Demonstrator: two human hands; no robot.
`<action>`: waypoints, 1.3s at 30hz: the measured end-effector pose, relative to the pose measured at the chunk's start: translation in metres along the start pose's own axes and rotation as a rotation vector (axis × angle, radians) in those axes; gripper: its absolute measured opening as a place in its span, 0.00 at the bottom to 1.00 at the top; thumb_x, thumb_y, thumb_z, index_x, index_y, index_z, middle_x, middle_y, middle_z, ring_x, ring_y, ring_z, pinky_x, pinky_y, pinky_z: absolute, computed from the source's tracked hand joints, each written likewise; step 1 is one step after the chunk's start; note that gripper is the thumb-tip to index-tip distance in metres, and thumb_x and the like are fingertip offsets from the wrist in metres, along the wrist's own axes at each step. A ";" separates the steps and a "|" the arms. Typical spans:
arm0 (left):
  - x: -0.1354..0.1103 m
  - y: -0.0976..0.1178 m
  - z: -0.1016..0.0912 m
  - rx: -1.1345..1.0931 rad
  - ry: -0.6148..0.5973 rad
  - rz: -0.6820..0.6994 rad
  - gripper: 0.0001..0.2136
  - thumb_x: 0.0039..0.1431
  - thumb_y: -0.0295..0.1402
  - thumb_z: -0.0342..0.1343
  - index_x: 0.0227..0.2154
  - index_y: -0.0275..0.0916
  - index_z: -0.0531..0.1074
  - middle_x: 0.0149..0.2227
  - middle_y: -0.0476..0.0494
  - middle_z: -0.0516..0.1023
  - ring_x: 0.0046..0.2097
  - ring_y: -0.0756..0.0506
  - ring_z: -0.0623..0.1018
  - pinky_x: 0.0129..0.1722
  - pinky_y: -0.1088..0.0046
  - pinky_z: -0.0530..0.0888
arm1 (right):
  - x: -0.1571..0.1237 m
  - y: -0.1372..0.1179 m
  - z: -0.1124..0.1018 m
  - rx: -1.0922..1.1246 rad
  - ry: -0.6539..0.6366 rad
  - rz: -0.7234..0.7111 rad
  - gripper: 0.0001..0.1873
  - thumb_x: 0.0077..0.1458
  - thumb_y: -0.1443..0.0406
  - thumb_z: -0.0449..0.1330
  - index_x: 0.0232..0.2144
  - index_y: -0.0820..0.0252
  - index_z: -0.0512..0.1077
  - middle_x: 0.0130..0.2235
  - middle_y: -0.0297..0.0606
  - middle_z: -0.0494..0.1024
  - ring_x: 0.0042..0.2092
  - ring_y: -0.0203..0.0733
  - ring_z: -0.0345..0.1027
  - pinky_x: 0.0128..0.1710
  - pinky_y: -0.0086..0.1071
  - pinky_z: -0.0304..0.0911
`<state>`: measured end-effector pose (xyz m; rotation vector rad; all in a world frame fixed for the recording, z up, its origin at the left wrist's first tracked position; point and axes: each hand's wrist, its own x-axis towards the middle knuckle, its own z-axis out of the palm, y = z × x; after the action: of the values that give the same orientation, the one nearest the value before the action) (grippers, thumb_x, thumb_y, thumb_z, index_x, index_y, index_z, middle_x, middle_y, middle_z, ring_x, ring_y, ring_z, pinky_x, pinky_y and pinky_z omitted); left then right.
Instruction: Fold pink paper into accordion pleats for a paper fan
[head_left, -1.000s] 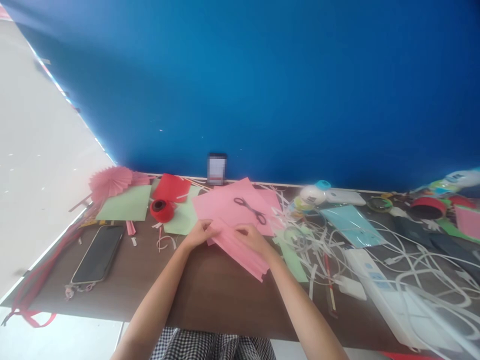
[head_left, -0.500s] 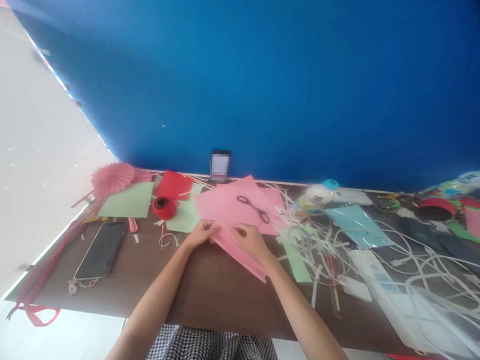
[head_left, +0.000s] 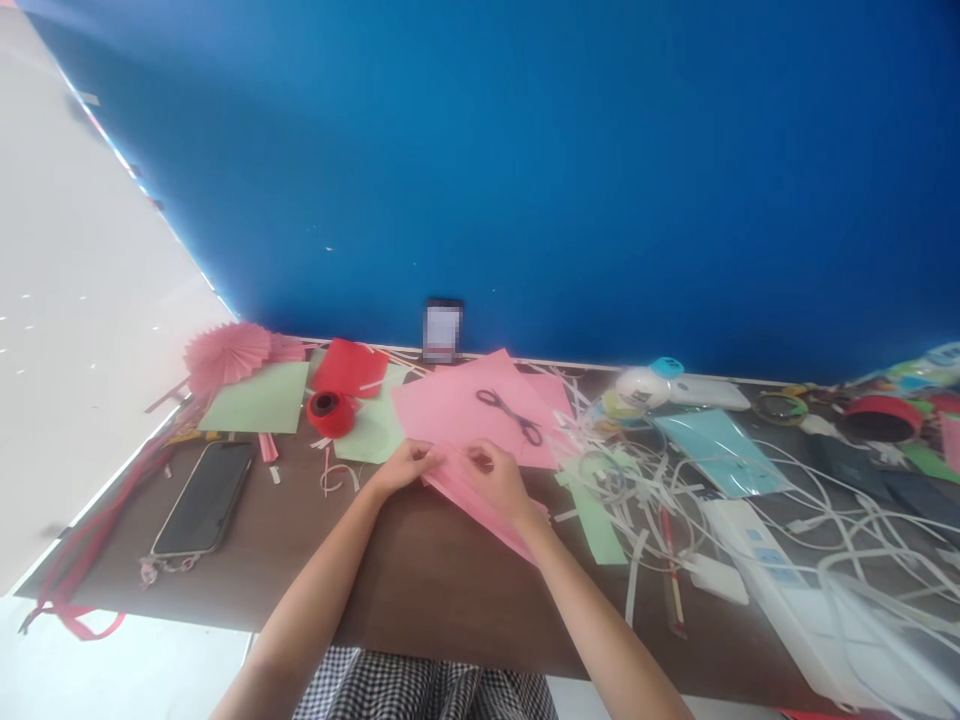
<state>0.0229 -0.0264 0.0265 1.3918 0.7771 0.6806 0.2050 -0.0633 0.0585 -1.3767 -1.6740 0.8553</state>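
Both my hands pinch a folded pink paper (head_left: 480,510) near the middle of the brown table (head_left: 405,580). My left hand (head_left: 403,466) grips its left end with closed fingers. My right hand (head_left: 496,480) presses and pinches the fold a little to the right. Behind the hands lie flat pink sheets (head_left: 457,405) with black scissors (head_left: 511,415) resting on top.
A phone (head_left: 201,497) lies at the left, a red tape roll (head_left: 328,412), green sheets (head_left: 259,398) and a pink paper fan (head_left: 225,353) behind it. White paper strips, cables (head_left: 840,520) and a power strip (head_left: 757,555) crowd the right. A blue wall stands behind.
The folded pink paper looks narrower under my hands, and my right hand has shifted slightly left towards the left hand. The view has drifted a little.
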 end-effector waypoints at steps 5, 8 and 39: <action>0.000 0.003 0.001 0.046 -0.020 0.026 0.18 0.53 0.44 0.50 0.26 0.31 0.72 0.22 0.49 0.67 0.23 0.53 0.64 0.24 0.79 0.64 | 0.006 -0.009 0.000 -0.007 -0.097 0.010 0.11 0.51 0.58 0.55 0.28 0.59 0.72 0.31 0.37 0.76 0.34 0.40 0.69 0.33 0.32 0.63; -0.001 0.004 0.001 0.027 -0.016 0.006 0.18 0.52 0.45 0.50 0.27 0.31 0.73 0.21 0.49 0.67 0.23 0.53 0.64 0.23 0.78 0.64 | 0.007 -0.005 0.001 -0.126 -0.069 -0.090 0.08 0.53 0.62 0.54 0.28 0.57 0.72 0.31 0.36 0.76 0.34 0.40 0.68 0.34 0.32 0.63; -0.008 0.000 -0.036 0.194 0.346 0.016 0.15 0.44 0.42 0.58 0.30 0.34 0.74 0.30 0.43 0.77 0.32 0.47 0.74 0.31 0.75 0.68 | -0.015 0.035 -0.070 -0.036 -0.242 0.156 0.12 0.47 0.56 0.57 0.29 0.58 0.74 0.32 0.38 0.77 0.36 0.43 0.71 0.39 0.37 0.65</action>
<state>-0.0106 -0.0116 0.0267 1.4743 1.1298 0.8909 0.2841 -0.0705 0.0576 -1.4916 -1.7862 1.1246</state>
